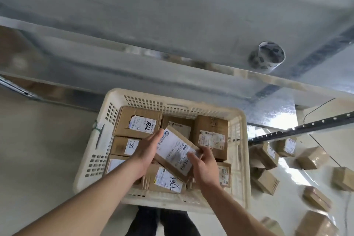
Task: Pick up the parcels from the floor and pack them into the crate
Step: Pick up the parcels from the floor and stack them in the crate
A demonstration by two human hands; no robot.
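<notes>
Parcel (175, 152) tilted between both hands, above nearly full crate (241, 151)

One head-worn camera looks steeply down from just above the crate (240, 140), close over it, facing the grey shelf (172, 34) beyond the crate's far rim.

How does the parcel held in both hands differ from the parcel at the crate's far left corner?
The held parcel is tilted, raised above the packed layer, between the left hand and right hand; the corner parcel lies flat in the crate, untouched. The held parcel's label covers most of its top face and shows no marker writing; the corner parcel's label is smaller with black handwritten digits. Both are brown cardboard with white labels.
</notes>
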